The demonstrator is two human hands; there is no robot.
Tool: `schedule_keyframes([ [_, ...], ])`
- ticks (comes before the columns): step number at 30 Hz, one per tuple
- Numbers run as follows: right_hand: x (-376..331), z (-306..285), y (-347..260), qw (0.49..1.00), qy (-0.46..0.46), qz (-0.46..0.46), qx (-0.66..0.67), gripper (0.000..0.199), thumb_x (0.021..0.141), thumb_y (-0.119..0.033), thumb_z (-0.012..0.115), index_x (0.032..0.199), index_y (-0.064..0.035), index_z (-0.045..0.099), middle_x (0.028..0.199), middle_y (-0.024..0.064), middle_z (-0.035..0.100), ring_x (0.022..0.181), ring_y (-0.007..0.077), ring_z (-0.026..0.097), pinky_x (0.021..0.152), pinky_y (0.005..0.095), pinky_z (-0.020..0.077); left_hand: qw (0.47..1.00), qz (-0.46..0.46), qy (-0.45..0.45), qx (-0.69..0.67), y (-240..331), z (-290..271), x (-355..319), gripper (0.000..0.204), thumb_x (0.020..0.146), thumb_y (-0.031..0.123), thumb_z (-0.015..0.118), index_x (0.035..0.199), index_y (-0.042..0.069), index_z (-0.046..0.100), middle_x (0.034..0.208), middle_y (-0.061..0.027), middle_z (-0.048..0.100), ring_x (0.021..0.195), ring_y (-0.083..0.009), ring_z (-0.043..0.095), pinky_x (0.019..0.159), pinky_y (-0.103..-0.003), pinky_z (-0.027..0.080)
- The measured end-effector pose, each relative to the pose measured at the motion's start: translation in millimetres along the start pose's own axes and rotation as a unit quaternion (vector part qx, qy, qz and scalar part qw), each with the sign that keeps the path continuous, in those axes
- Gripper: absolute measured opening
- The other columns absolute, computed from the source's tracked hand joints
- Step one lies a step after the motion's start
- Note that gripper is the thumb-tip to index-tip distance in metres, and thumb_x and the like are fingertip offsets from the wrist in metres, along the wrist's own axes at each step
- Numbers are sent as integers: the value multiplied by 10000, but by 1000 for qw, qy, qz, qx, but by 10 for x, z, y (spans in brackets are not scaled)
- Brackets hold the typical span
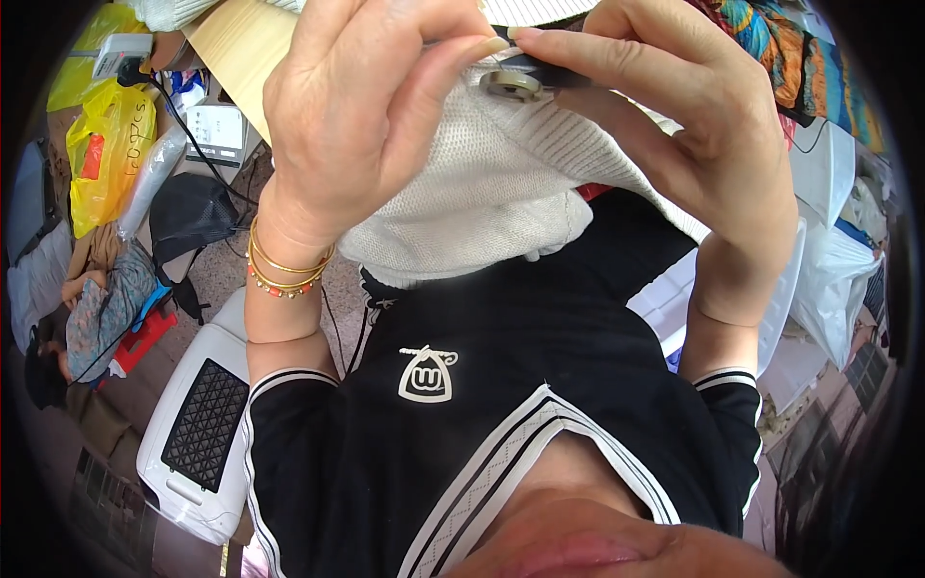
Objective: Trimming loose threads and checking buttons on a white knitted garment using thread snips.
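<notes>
A cream knitted garment (472,183) with a ribbed edge hangs between my hands and spreads over my lap. Near its upper edge sits a round olive-grey button (512,87). My left hand (352,106) is closed in a pinch just above the button; what lies between its fingertips is too small to make out. My right hand (699,120) is closed around a dark, narrow object (554,73) beside the button, its kind mostly hidden by the fingers. The fingertips of both hands nearly meet at the top.
A pale wooden board (236,53) lies beyond my left hand, with a black cable (183,120) and a yellow plastic bag (106,159) farther left. Another person in a patterned top (111,299) is at far left. A white plastic bag (833,289) and colourful cloth (771,58) are right.
</notes>
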State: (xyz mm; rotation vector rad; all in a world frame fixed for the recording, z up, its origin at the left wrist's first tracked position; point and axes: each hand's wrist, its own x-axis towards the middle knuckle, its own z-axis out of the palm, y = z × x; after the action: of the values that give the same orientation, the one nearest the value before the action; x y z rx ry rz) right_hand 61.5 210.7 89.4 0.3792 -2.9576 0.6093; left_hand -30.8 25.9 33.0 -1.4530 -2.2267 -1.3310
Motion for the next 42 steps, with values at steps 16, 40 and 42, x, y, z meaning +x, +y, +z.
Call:
schedule_keyframes([
  [16,8,145,153,993,44,-106,-29,318,747,16,747,1060,-33,718,795,20,576,687,120,537,595,243,416,997,17,73,24,-217,-45,-106,72,903,68,644,907,-3,634,907,-127,602,804,-183,588,736,-273,485],
  [40,-966,542,659,876,179,248,373,114,839,10,702,943,23,658,807,-23,609,697,41,531,654,188,410,997,-68,-25,-19,45,-114,-279,140,875,2,621,984,24,705,824,-95,617,717,-199,582,639,-291,455],
  [42,-853,758,534,882,214,236,348,202,861,-35,711,1053,15,671,874,-12,632,734,51,562,642,207,450,998,-43,5,46,-38,-84,-324,139,876,5,621,988,22,703,855,-99,619,764,-217,590,677,-306,457],
])
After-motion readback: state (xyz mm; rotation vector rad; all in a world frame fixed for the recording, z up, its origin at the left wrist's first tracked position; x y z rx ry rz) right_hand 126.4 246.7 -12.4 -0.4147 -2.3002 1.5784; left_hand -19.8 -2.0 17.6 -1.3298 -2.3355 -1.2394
